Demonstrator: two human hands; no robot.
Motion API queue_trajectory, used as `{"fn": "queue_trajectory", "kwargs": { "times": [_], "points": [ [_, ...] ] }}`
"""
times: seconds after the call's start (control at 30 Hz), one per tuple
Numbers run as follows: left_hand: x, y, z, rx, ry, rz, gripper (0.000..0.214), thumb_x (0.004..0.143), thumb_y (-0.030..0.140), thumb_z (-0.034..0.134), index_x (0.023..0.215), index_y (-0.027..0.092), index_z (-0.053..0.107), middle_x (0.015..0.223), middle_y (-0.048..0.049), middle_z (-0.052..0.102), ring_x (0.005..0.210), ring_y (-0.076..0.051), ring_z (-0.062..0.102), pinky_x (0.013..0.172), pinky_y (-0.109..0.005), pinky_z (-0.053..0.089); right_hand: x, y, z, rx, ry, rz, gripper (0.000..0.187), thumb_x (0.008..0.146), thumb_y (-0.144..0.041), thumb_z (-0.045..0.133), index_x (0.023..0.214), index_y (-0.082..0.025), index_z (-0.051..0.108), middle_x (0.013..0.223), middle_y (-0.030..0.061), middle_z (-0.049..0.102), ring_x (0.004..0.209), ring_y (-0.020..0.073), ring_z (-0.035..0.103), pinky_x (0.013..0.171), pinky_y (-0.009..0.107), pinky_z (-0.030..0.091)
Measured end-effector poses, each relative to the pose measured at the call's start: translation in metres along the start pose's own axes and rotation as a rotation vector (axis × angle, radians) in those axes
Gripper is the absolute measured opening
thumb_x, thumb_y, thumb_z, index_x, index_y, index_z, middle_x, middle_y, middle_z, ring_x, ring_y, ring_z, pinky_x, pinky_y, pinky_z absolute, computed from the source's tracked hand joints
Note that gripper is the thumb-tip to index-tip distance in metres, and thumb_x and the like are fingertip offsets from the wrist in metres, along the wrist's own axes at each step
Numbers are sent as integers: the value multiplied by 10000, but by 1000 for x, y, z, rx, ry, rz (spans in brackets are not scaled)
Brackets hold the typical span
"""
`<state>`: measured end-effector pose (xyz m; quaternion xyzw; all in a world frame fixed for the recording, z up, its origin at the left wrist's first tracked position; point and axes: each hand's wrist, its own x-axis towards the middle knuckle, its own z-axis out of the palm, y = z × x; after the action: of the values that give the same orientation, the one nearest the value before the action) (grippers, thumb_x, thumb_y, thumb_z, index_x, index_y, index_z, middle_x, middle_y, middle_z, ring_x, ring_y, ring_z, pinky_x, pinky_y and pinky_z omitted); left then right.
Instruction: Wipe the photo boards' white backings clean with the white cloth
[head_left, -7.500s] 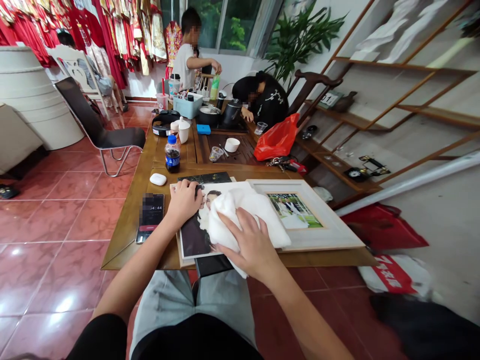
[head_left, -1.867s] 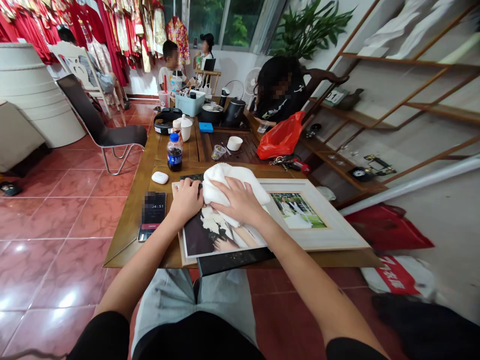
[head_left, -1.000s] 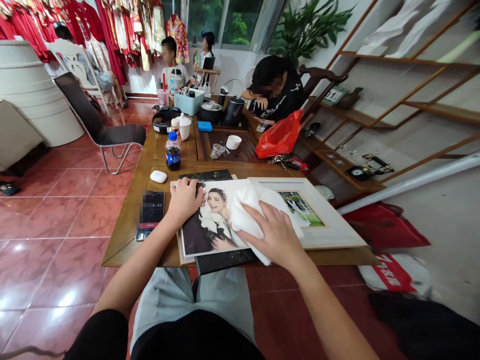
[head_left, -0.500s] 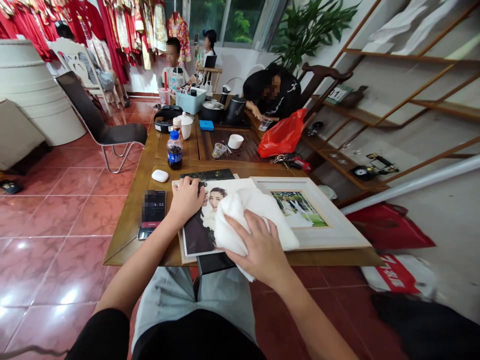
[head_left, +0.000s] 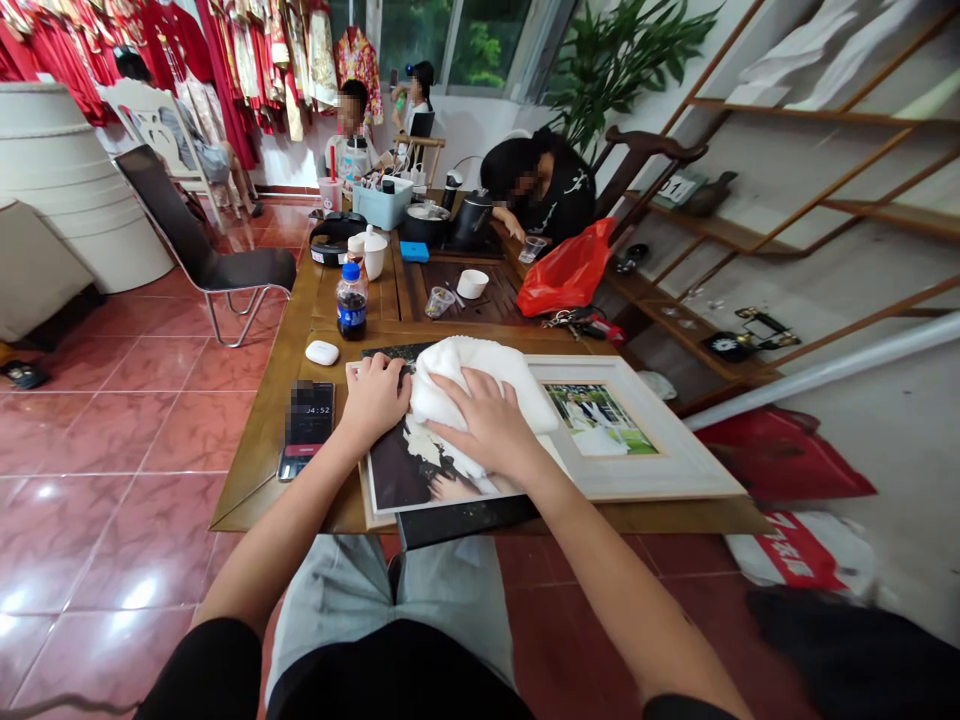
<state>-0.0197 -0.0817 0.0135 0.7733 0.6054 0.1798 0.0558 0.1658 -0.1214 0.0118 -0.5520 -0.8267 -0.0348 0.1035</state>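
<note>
My right hand (head_left: pixel 487 425) presses a bunched white cloth (head_left: pixel 480 365) down onto a large wedding photo panel (head_left: pixel 397 475), its fingers gripping the folds. The cloth covers the upper part of the picture. At the panel's upper left edge, my left hand (head_left: pixel 377 400) lies with fingers stretched out, holding nothing. Beside the panel on the right is a white-framed photo (head_left: pixel 600 418) of a couple outdoors. Dark panels (head_left: pixel 465 520) stick out from beneath the photo panel at its near and far edges.
Left of my left hand lie a phone (head_left: pixel 307 430) and a white earbud case (head_left: pixel 322 352). A cola bottle (head_left: pixel 352 302), a white cup (head_left: pixel 472 284) and a red plastic bag (head_left: pixel 566 270) stand farther back. A person in black (head_left: pixel 540 190) leans over the table's far right side.
My right hand has slid the cloth away from me and slightly left, uncovering the photo's lower part and covering the faces. My left hand stays at the edge.
</note>
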Motion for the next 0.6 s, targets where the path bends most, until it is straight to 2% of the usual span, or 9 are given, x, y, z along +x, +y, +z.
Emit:
{"fn": "queue_trajectory", "kwargs": {
  "times": [0.13, 0.23, 0.43, 0.6],
  "points": [
    [0, 0, -1, 6, -10, -3, 314, 1023, 302, 446, 1260, 200, 625, 1264, -121, 622, 1202, -298, 541, 1046, -498, 381, 17, 3, 3, 15, 20, 30, 627, 967, -563, 482, 1523, -277, 435, 1431, 174, 508, 1302, 356, 426, 1010, 522, 334],
    [-1, 1, -1, 6, 3, -18, 312, 1024, 305, 447, 1263, 202, 620, 1270, -125, 620, 1222, -298, 534, 1065, -504, 364, 13, 2, 3, 19, 41, 19, 616, 969, -553, 488, 1517, -276, 443, 1429, 177, 511, 1302, 356, 434, 1008, 521, 336],
    [-3, 3, 0, 0, 17, -42, 300, 1024, 325, 445, 1240, 214, 622, 1246, -116, 625, 1230, -292, 529, 1072, -495, 358, -29, -5, -2, 0, 77, -54, 599, 962, -537, 511, 1503, -284, 467, 1387, 170, 541, 1297, 351, 450, 1024, 513, 335],
    [-3, 5, -1, 8, 4, -65, 293, 1024, 323, 439, 1222, 219, 628, 1266, -119, 614, 1231, -294, 525, 1063, -487, 367, -66, -13, -3, -6, 92, -57, 631, 931, -533, 557, 1500, -273, 476, 1411, 181, 518, 1303, 357, 451, 1035, 529, 329]
  ]
}}
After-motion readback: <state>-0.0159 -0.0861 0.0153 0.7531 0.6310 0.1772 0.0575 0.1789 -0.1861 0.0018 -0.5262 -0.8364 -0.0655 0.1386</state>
